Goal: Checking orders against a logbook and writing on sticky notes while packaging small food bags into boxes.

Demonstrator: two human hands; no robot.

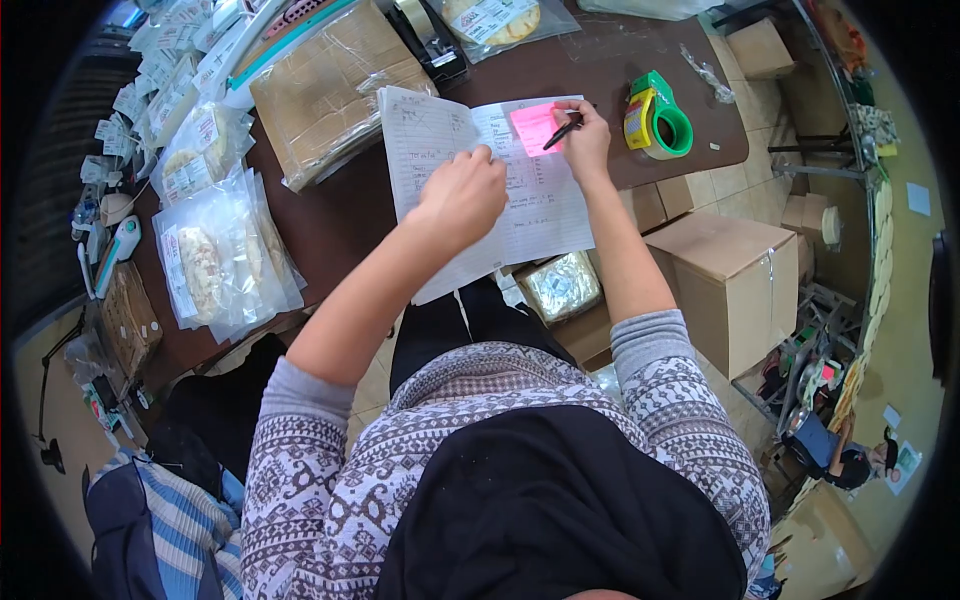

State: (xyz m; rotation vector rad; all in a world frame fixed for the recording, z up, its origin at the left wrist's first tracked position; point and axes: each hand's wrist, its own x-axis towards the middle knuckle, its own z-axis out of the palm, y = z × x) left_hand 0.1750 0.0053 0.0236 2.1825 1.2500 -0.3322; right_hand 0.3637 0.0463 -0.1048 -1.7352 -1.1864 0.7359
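Note:
An open lined notebook with handwriting on both pages lies at the table's near edge. My right hand grips a black pen, its tip over a pink sticky note. That note bears writing and lies on the right page, its upper right corner by my fingers. Over the middle of the notebook is my left hand, back up and fingers curled. Its palm side is hidden, so whether it holds anything cannot be seen.
Right of the notebook stands a green tape dispenser. A cardboard parcel and a black tape dispenser sit behind it on the brown table. Bagged flatbreads lie left. Cardboard boxes stand on the floor; another person is far right.

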